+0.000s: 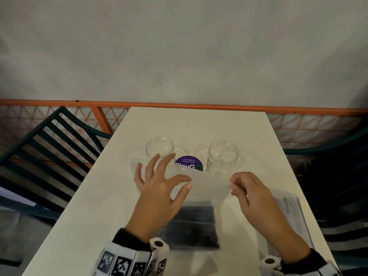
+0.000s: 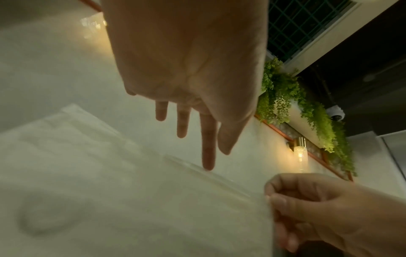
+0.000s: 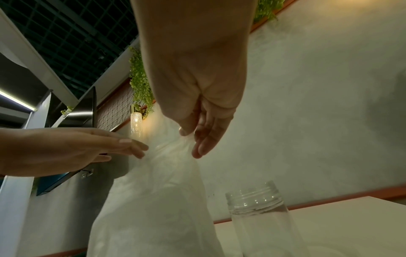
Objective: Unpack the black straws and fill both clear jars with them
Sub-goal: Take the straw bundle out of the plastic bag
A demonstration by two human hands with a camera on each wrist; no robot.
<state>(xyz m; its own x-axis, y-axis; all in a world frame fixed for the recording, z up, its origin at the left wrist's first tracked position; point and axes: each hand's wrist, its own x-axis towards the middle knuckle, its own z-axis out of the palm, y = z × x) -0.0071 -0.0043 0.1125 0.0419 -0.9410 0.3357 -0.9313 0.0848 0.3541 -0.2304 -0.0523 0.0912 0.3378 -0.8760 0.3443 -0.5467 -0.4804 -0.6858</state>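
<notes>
Two empty clear jars stand on the white table [image 1: 99,206], the left jar [image 1: 159,149] and the right jar [image 1: 223,156]. In front of them a clear plastic bag [image 1: 201,188] is held upright, with the black straws [image 1: 193,226] bunched at its bottom. My right hand [image 1: 237,186] pinches the bag's top right corner between thumb and fingers [image 3: 186,132]. My left hand [image 1: 169,176] is open with spread fingers at the bag's top left. Its index fingertip [image 2: 207,167] sits at the bag's [image 2: 131,191] top seam. The right jar [image 3: 259,217] stands just right of the bag [image 3: 158,200].
A round purple sticker [image 1: 189,163] lies between the jars, partly behind the bag. A printed paper sheet [image 1: 288,212] lies at the table's right edge. Dark slatted chairs [image 1: 49,146] flank the table, and an orange mesh rail [image 1: 179,105] runs along the wall behind.
</notes>
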